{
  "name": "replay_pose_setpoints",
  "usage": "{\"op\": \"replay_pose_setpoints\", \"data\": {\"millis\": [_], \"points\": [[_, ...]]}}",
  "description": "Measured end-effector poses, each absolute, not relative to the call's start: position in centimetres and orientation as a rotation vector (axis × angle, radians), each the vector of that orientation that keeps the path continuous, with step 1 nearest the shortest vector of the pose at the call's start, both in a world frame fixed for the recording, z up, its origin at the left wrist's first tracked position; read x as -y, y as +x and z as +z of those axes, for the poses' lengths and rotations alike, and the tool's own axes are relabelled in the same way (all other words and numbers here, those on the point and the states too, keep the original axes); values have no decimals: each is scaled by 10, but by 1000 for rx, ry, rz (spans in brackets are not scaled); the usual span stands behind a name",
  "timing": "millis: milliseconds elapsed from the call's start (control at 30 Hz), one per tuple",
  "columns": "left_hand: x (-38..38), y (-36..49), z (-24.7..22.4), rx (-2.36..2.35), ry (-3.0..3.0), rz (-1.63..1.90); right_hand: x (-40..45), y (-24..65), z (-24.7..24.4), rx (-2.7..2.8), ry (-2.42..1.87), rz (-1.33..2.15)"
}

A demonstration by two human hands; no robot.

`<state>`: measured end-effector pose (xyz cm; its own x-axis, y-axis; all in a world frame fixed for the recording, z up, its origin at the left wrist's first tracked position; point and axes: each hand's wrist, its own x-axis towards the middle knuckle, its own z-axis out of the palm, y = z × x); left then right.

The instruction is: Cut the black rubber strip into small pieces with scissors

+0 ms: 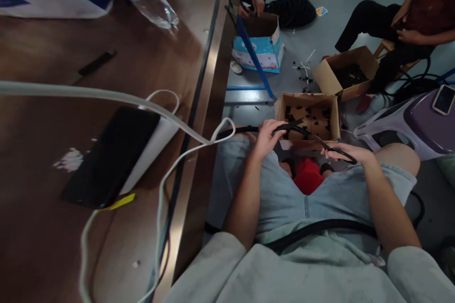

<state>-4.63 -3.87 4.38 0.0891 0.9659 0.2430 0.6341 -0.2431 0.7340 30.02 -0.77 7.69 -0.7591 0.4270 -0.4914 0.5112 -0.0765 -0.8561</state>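
My left hand [267, 138] is closed around a black cable [245, 129] above my lap. A flat black strip [294, 124] sticks out past its fingers, beside the cable's end. My right hand [350, 152] grips a pair of scissors [332, 147], black-handled, with the blades pointing left toward the cable. A small gap seems to lie between the blade tips and the cable end. Below both hands stands an open cardboard box [307, 141] with many small black scraps inside. Another length of thick black cable [320, 228] runs across my lap.
On the left, a brown table [39, 151] holds a black phone [117, 151], a white cord [159, 227] and a water bottle [149, 2]. Two people sit opposite, near a second cardboard box [350, 73] and a blue-white box [258, 52]. A purple stool [415, 118] stands right.
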Motion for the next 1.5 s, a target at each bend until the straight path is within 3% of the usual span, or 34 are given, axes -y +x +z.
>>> {"op": "replay_pose_setpoints", "data": {"millis": [233, 1267, 1500], "points": [[46, -36, 55, -1665, 2044, 758, -5, 287, 69, -2106, 1002, -1991], [19, -43, 26, -1686, 1944, 718, -33, 265, 60, -1930, 1271, -1858], [19, -46, 27, -1644, 1884, 697, -34, 264, 51, -2006, 1109, -1895]]}}
